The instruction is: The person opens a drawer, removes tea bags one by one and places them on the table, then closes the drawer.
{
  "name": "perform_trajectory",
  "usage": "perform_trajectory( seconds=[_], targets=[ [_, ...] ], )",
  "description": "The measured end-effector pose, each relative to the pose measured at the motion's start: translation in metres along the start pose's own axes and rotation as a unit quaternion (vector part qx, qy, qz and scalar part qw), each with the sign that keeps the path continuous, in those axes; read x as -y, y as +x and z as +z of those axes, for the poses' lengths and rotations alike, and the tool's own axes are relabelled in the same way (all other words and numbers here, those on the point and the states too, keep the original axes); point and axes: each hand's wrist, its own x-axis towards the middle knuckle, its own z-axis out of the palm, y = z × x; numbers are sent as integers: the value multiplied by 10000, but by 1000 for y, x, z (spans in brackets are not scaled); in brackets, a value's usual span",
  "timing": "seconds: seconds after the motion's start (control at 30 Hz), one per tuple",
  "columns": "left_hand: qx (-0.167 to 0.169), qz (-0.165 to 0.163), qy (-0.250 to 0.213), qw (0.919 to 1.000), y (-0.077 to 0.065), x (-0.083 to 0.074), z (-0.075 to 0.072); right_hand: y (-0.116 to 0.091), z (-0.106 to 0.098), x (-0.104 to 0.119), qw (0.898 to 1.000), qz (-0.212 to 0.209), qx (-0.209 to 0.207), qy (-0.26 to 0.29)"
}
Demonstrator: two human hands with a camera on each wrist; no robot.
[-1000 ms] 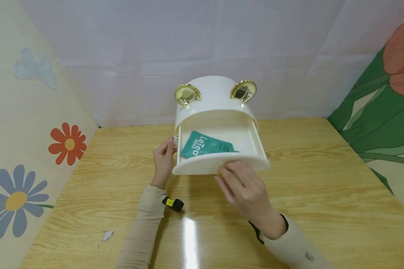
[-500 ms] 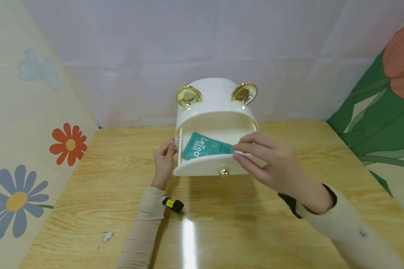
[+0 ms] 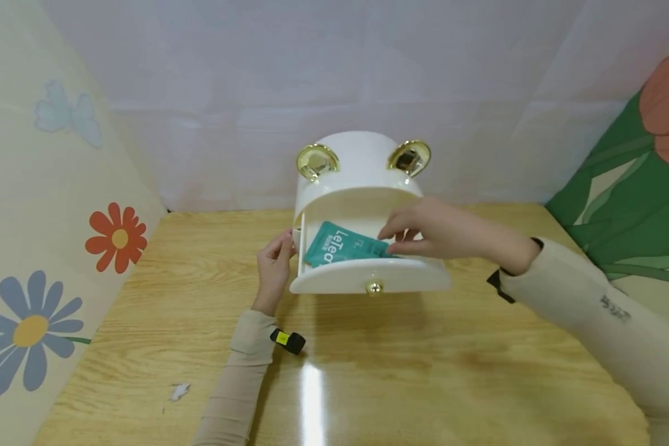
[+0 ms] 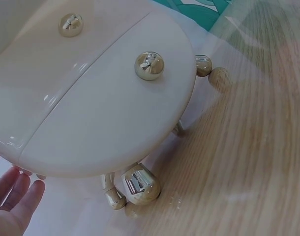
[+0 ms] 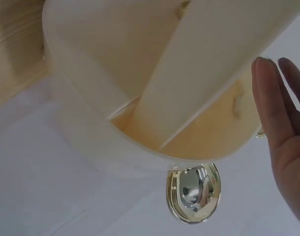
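A white drawer box (image 3: 362, 148) with two gold ears stands on the table; its upper drawer (image 3: 334, 276) is pulled out, showing a gold knob (image 3: 374, 287). Inside lies a green LeTea packet (image 3: 345, 246). My right hand (image 3: 432, 230) reaches in over the drawer's right side and pinches the packet's right end between thumb and fingers. In the right wrist view the packet is hidden, and the right hand (image 5: 283, 113) shows beside the drawer wall. My left hand (image 3: 273, 266) rests against the box's left side; in the left wrist view its fingers (image 4: 29, 201) are extended along the edge.
The box has a lower drawer front (image 4: 110, 108) with its own knob and stands on gold feet (image 4: 141, 184). A white cloth (image 3: 228, 124) hangs behind the wooden table (image 3: 424, 371). Flower-painted panels (image 3: 111, 173) flank both sides.
My right hand has left the drawer's gold knob, moved up and over the drawer's right side, and reached the packet. The left hand stays at the box's side; the drawer remains pulled out.
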Motion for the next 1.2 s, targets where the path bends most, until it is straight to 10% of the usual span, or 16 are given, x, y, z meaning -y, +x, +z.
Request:
perform_trajectory(
  seconds=[0.2, 1.2],
  targets=[
    [28, -51, 0, 10000, 0, 0, 1, 12, 7, -10, 9964, 224, 800, 151],
    [-21, -123, 136, 9998, -3, -8, -2, 38, 23, 5, 9849, 817, 1145, -1007]
  ],
)
